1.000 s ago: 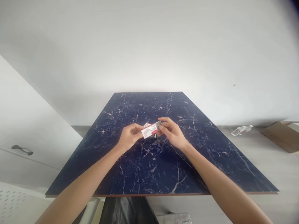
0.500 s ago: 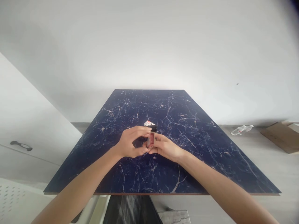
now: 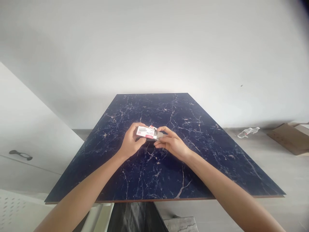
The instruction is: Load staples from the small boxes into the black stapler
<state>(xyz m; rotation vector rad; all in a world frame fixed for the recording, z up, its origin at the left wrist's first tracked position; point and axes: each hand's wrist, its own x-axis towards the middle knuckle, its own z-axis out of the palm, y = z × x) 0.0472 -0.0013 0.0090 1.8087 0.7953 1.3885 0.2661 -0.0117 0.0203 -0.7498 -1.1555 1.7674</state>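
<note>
My left hand (image 3: 132,138) grips a small white-and-red carton (image 3: 146,132) by its left end, thumb below and fingers behind. Printed on its upper face are a grey bar and some red lettering. At the carton's right end, my right hand (image 3: 170,141) has its fingers closed around a greyish end flap (image 3: 159,135). A second white-and-red piece (image 3: 152,127) peeks out just behind the carton. Under the carton's front edge shows part of a black object (image 3: 150,140), mostly hidden, so its kind is unclear.
Both hands are over a dark blue marble-patterned table (image 3: 154,180). A white wall rises behind it. On the floor to the right lie a clear plastic bottle (image 3: 247,132) and a brown cardboard box (image 3: 287,138). A white cabinet with a dark handle (image 3: 20,155) stands left.
The carton has turned from end-on to lengthwise, its printed face now showing. My left hand has shifted to hold its left end, while my right hand remains at the right end.
</note>
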